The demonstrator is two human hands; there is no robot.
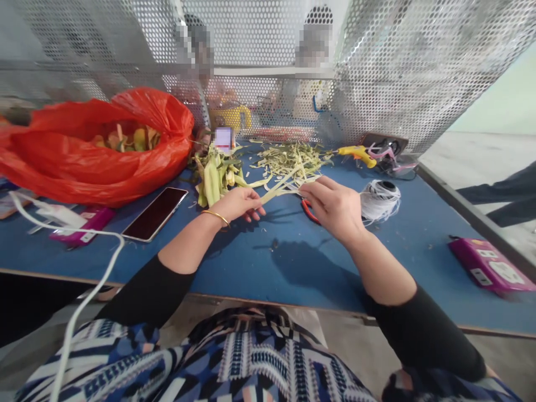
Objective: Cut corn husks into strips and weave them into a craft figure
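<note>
My left hand [240, 205], with a gold bangle at the wrist, is closed on one end of some pale green plant strips [274, 193]. Across from it, my right hand [337, 207] pinches the strips' other end, its fingertips together. Under the right hand shows the red handle [310, 212] of a tool, mostly hidden. Beyond my left hand lies a bunch of wider yellow-green leaves [211, 177]. A loose heap of thin cut strips [293, 159] spreads behind the hands. To the right of my right hand stands a spool of white string [381, 201].
A red plastic bag [167, 134] with plant pieces fills the left back. Near it lie a dark-screened phone [156, 215], a purple box [86, 226] and a white cable [106, 268]. At right are a yellow glue gun [358, 155] and another purple box [488, 262]. People sit behind a mesh partition [263, 33].
</note>
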